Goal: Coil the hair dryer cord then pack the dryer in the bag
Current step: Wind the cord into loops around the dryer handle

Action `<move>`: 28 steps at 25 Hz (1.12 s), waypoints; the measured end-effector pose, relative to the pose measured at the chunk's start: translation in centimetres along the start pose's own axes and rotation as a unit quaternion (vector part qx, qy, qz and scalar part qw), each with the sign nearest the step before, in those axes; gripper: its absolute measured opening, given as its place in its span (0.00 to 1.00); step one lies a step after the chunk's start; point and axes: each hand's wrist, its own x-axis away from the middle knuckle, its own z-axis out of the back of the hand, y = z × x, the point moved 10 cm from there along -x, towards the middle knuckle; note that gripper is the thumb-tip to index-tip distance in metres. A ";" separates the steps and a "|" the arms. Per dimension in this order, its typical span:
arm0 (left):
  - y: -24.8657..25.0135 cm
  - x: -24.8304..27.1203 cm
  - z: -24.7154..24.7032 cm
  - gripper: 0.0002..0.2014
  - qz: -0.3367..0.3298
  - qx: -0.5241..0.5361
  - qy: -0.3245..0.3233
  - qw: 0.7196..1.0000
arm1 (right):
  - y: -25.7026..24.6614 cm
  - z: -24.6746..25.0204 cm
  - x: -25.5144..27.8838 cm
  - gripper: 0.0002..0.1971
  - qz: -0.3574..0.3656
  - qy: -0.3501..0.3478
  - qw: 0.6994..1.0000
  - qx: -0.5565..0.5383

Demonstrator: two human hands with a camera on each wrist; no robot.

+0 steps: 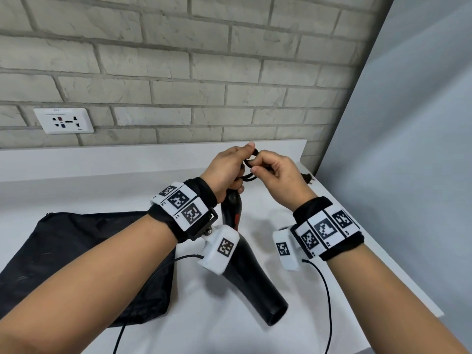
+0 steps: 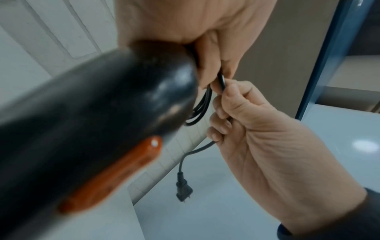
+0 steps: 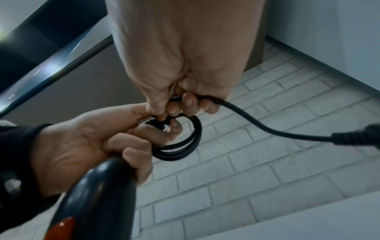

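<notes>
Two hands raised over the white counter (image 1: 255, 333), both on the dryer's cord.
Nearest, black hair dryer (image 1: 251, 274) hangs nozzle-down, handle gripped by left hand (image 1: 224, 169) with coiled loops of cord (image 3: 185, 142). Black bag (image 1: 76, 264) lies flat to its left. Right hand (image 1: 278, 172) pinches the cord's free end; plug (image 2: 183, 189) dangles. Beyond, wall socket (image 1: 63, 120) on brick.

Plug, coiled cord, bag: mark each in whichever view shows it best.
plug (image 2: 183, 190), left wrist view, on its black body above the prongs.
coiled cord (image 3: 180, 149), right wrist view, on the lower arc of the loops.
bag (image 1: 76, 251), head view, on the flat black fabric left of the dryer.
</notes>
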 end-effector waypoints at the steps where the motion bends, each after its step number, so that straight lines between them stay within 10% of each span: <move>1: 0.0 0.0 0.1 0.15 -0.004 -0.002 0.008 1.000 | 0.2 0.1 0.2 0.07 0.003 0.002 1.000 0.027; 9: 3.0 -0.2 3.3 0.16 -0.050 0.098 0.049 0.993 | 8.7 0.6 2.2 0.08 -0.142 -0.016 0.968 0.206; 16: 3.8 -0.4 4.8 0.18 -0.067 0.099 0.064 0.991 | 9.7 2.2 2.4 0.13 -0.260 -0.009 0.954 0.146; 22: 2.4 -0.6 4.4 0.16 -0.035 0.080 0.048 0.995 | 4.9 4.3 0.1 0.17 -0.167 0.139 0.970 -0.107; 28: 0.7 -0.5 3.0 0.16 0.003 0.094 0.032 0.995 | 1.1 3.2 -0.6 0.16 -0.068 0.165 0.976 -0.128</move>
